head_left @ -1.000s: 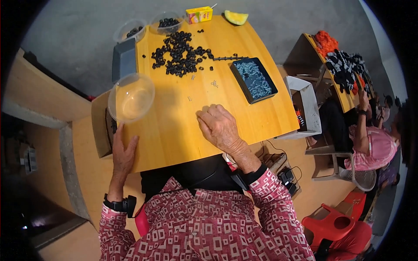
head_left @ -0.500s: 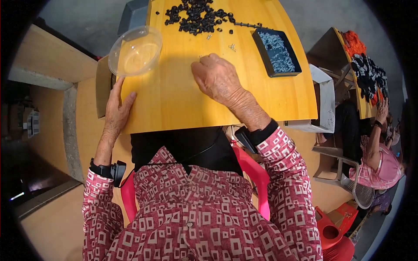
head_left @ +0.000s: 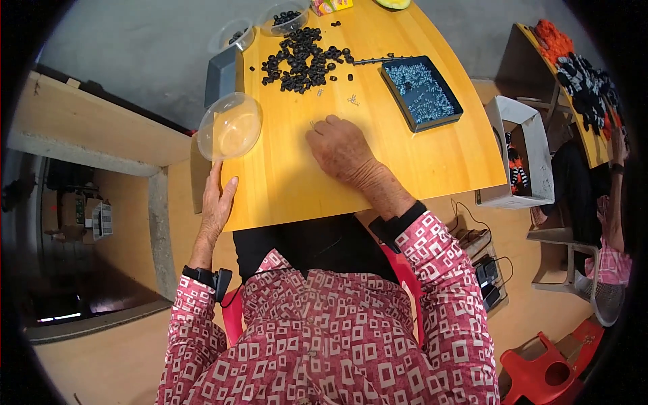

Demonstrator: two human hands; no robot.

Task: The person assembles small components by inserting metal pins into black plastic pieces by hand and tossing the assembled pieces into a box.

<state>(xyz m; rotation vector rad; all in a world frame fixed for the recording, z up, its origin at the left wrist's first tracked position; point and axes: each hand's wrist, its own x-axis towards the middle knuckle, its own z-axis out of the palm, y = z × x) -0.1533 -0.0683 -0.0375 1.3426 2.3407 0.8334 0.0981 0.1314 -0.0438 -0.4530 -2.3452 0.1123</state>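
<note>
Single head view, looking steeply down over table [head_left: 418, 162], close.

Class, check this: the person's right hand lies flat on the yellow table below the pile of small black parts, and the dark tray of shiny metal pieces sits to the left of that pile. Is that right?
Not quite. The head view shows the dark tray to the right of the pile of small black parts, not the left. The right hand does lie on the yellow table below the pile.

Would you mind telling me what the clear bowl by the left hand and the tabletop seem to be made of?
The bowl looks like thin, glossy clear plastic: the tabletop shows through it and its rim catches highlights. The tabletop appears to be wood or wood laminate, with a smooth orange-yellow satin finish and faint grain; which of the two is unclear.
</note>
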